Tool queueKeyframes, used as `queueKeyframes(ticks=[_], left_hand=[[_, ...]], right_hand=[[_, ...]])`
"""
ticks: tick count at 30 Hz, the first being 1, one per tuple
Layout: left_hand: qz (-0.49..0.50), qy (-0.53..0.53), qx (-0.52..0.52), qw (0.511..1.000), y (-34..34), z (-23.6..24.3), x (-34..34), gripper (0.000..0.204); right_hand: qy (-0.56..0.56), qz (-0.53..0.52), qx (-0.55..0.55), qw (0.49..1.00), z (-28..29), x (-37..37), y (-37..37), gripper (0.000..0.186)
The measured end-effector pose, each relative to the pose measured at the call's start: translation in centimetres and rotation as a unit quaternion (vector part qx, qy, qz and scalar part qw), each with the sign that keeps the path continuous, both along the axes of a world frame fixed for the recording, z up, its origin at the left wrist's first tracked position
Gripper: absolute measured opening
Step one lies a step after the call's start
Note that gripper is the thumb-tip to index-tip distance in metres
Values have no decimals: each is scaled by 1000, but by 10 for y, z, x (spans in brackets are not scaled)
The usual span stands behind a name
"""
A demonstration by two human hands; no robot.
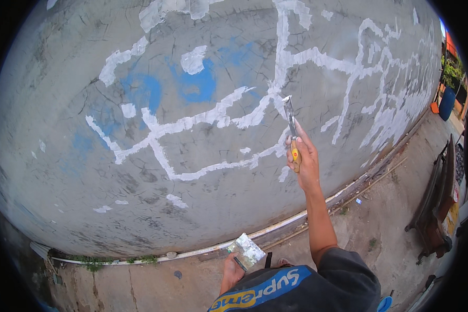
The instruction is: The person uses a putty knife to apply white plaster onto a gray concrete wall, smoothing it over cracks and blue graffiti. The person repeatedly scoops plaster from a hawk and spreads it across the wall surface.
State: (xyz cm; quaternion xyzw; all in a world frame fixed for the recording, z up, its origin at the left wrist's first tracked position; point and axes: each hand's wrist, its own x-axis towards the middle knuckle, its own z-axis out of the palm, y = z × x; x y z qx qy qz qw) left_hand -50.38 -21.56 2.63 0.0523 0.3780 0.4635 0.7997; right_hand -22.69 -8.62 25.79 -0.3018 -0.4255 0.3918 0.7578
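Clenched on the putty knife (291,130), right hand (304,161) presses its blade to the wall (62,156) above the grip.

Your right hand (302,158) grips a yellow-handled putty knife (291,130) — its blade tip touching a white filler line (192,122) on the cracked grey wall (88,171). Your left hand (233,270) holds a filler-smeared flat board (247,249) low, above the concrete ground (374,229) — near a white pipe (275,227).

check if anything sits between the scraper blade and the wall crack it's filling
Nothing visible does. The right hand holds the scraper with its tip against the white-filled crack on the wall; no object lies between them.
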Motion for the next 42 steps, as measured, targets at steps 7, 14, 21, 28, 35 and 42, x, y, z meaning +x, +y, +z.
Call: queueKeyframes(ticks=[7, 14, 21, 28, 35, 42], left_hand=[[-78, 28, 16, 996, 63, 4, -64, 49], [-60, 35, 38, 997, 109, -33, -122, 46], [-83, 0, 49, 995, 113, -19, -67, 45], [-96, -13, 64, 993, 110, 3, -24, 45], [-66, -1, 67, 996, 116, 6, -36, 45], [-58, 1, 54, 997, 115, 3, -37, 44]], right_hand=[[-57, -116, 62, 990, 53, -23, 42, 43], [-199, -321, 144, 915, 122, -18, 90, 39], [-323, -461, 165, 810, 155, 8, 114, 38], [-336, -458, 195, 800, 154, 32, 119, 39], [-313, -438, 190, 821, 151, 41, 117, 39], [-281, -440, 203, 828, 151, 39, 120, 38]])
